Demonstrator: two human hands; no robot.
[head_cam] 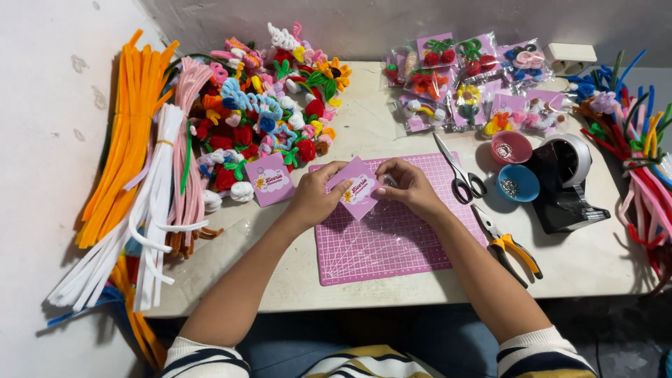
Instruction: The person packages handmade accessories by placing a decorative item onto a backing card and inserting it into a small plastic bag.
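Currently pink card [359,189] held above pink cutting mat [392,231]: left hand [315,197] and right hand [409,185] each in pinching grip on opposite edges. Judged light, thin, bendable; hold by edges.

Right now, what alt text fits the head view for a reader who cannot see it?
Both hands, left hand and right hand, hold a small pink card over a pink cutting mat. Scissors, pliers and bundled pipe cleaners surround it.
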